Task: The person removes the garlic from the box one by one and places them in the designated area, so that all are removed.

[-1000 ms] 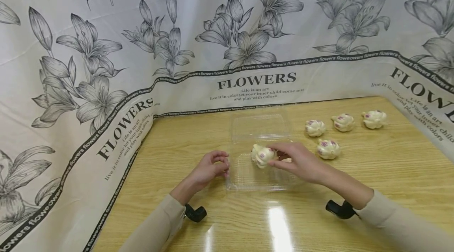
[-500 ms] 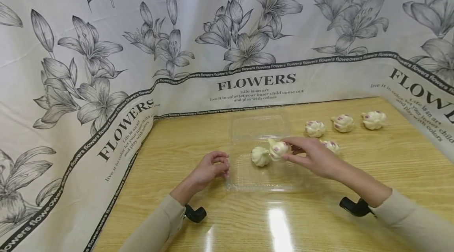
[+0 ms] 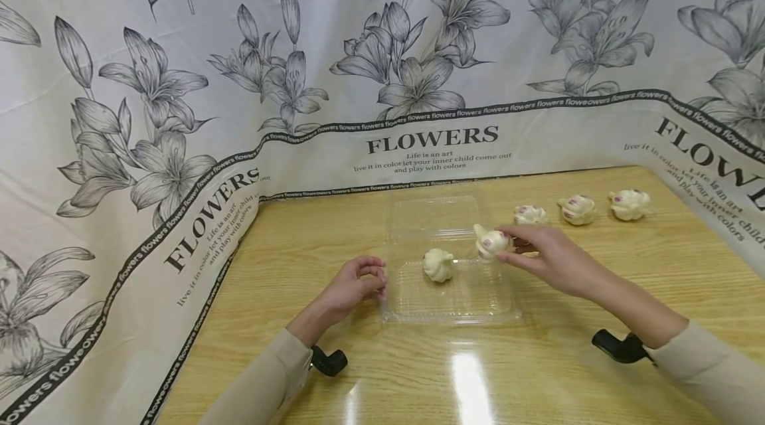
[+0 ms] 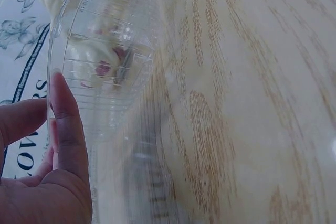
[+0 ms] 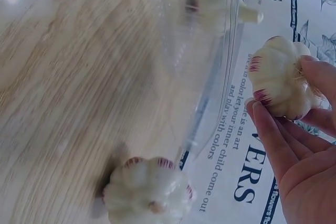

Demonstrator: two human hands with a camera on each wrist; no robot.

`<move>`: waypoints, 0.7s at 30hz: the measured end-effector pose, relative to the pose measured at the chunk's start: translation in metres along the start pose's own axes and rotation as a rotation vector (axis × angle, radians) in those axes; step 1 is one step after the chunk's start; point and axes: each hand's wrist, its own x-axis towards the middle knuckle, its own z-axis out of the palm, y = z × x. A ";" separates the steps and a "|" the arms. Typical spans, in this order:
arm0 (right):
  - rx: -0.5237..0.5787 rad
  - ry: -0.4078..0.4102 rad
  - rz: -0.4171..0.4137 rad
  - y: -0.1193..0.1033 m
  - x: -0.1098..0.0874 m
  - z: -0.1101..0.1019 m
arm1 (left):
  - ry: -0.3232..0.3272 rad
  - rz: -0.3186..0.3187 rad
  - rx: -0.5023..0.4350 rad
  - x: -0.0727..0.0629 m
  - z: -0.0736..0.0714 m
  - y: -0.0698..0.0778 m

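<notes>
In the head view a clear plastic clamshell box (image 3: 412, 302) lies with its lid (image 3: 433, 214) folded back. One cream garlic bulb (image 3: 438, 265) sits inside the box. My left hand (image 3: 349, 289) pinches the box's left rim between thumb and fingers, as the left wrist view shows. My right hand (image 3: 558, 259) holds another garlic bulb (image 3: 491, 244) with purple streaks by its fingertips, raised over the box's back right corner. The right wrist view shows this held bulb (image 5: 278, 77) close up, apart from the box.
Several garlic bulbs stand at the back right: one bulb (image 3: 530, 214) partly behind my right hand, another bulb (image 3: 578, 210) and a third bulb (image 3: 630, 204) farther right. A bulb (image 5: 149, 190) rests on the table in the right wrist view. A flower-printed cloth (image 3: 433, 146) borders the wooden table (image 3: 299, 232).
My right hand has moved right and slightly back with the held garlic bulb, uncovering the bulb in the box. My left hand stays on the rim.
</notes>
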 end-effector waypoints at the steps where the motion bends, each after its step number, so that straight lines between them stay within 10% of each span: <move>1: 0.002 0.002 0.002 0.001 -0.001 -0.001 | 0.001 0.000 0.001 0.000 0.000 0.000; 21: -0.095 0.053 0.075 0.023 -0.024 -0.038 | 0.003 -0.011 0.002 0.000 0.000 0.000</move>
